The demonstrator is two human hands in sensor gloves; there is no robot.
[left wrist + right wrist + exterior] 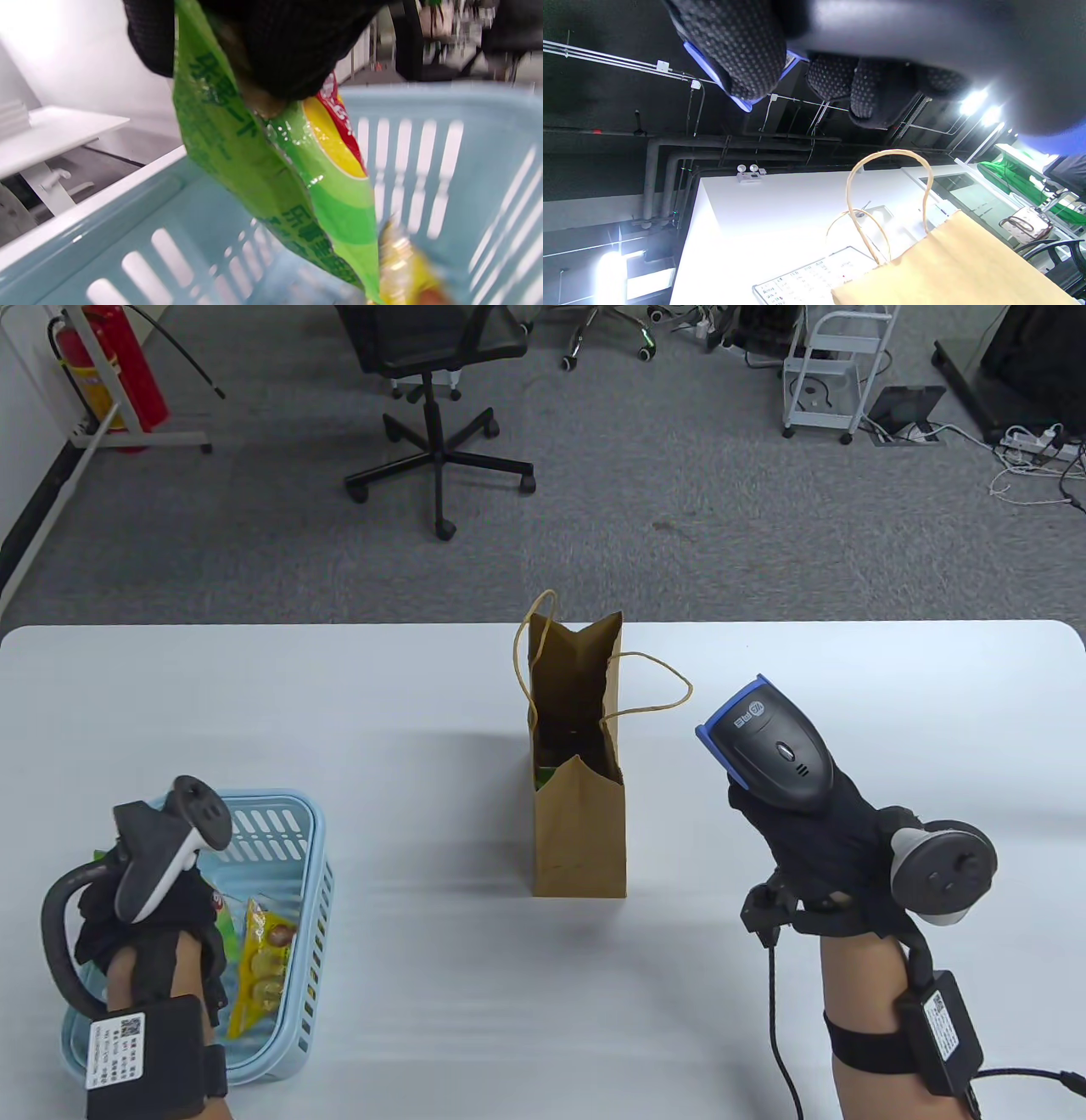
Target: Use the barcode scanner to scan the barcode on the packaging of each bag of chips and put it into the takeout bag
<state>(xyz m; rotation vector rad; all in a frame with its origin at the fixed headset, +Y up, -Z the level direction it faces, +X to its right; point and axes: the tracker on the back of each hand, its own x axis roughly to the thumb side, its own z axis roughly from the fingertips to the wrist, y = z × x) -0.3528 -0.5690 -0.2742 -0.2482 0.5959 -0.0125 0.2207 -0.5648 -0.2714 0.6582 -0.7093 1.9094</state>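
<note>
Starting at the left of the table, the light blue plastic basket [293, 848] stands near the table's front edge, and the left hand [148, 916] reaches into it; in the left wrist view its fingers [280, 51] pinch the top of a green bag of chips [271, 169], which hangs down inside the basket beside a yellow snack bag [259, 963]. I think the main risk is here: the grip is only on the upper edge of a slippery film, so the bag may slide out when it is lifted, or it may drag the yellow one with it. Another risk is that the barcode faces away from the scanner, so the scan would fail until the bag is turned. In the middle stands the brown paper takeout bag [579, 831], upright and open, with something green already visible inside; its mouth is narrow and the bag is light, so a careless drop could tip it over. At the right, well apart from the basket, the right hand [814, 848] is closed around the handle of the barcode scanner [768, 742], held above the table with its blue-edged head pointing toward the takeout bag.
</note>
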